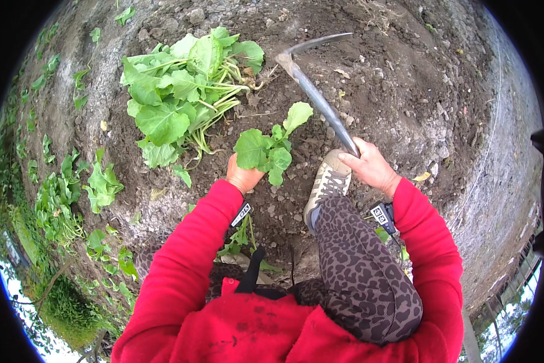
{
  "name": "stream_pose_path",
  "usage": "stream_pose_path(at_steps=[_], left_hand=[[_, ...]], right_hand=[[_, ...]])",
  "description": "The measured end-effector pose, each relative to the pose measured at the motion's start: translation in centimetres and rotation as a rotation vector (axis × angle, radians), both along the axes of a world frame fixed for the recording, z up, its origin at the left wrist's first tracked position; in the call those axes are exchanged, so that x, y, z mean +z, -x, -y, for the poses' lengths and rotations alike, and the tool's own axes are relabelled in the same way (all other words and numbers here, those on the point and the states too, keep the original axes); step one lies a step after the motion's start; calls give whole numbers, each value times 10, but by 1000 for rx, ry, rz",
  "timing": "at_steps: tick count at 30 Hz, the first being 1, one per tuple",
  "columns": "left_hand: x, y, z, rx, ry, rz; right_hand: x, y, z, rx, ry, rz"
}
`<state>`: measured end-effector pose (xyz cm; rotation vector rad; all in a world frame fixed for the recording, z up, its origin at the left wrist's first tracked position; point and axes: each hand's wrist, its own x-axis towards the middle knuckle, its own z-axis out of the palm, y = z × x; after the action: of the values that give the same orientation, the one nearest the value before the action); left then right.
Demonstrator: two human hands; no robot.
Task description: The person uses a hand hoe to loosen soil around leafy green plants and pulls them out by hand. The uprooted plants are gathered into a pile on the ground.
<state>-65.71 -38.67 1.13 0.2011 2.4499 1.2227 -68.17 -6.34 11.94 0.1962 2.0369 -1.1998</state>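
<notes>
My right hand (370, 166) grips the lower end of the handle of a hand hoe (322, 100), whose narrow curved metal blade points to the upper right over bare soil. My left hand (244, 173) is at the base of a small leafy green plant (263, 152); the leaves cover its fingers, so its hold on the stem cannot be seen. Just beyond my left hand lies a heap of pulled leafy greens (172, 100), pale stems and roots towards the right.
My shoe (328, 186) stands on the soil between my hands. More leafy greens (58, 204) lie at the left, with a smaller bunch (102, 183) beside them. Clods and small stones (197, 17) dot the ground. A thin white string (486, 154) runs along the right side.
</notes>
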Motion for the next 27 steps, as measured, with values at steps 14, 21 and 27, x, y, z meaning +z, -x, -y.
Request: stream_pose_path(at_steps=[14,21,27], left_hand=[[24,3,-2,427,-468,361],[82,9,65,321,213,347],[107,24,106,402,579,216]], right_hand=[[-32,-14,-10,451,-608,-69],[-24,-16,-29,200,-479,-148],[1,20,-61,151,-706,-264]])
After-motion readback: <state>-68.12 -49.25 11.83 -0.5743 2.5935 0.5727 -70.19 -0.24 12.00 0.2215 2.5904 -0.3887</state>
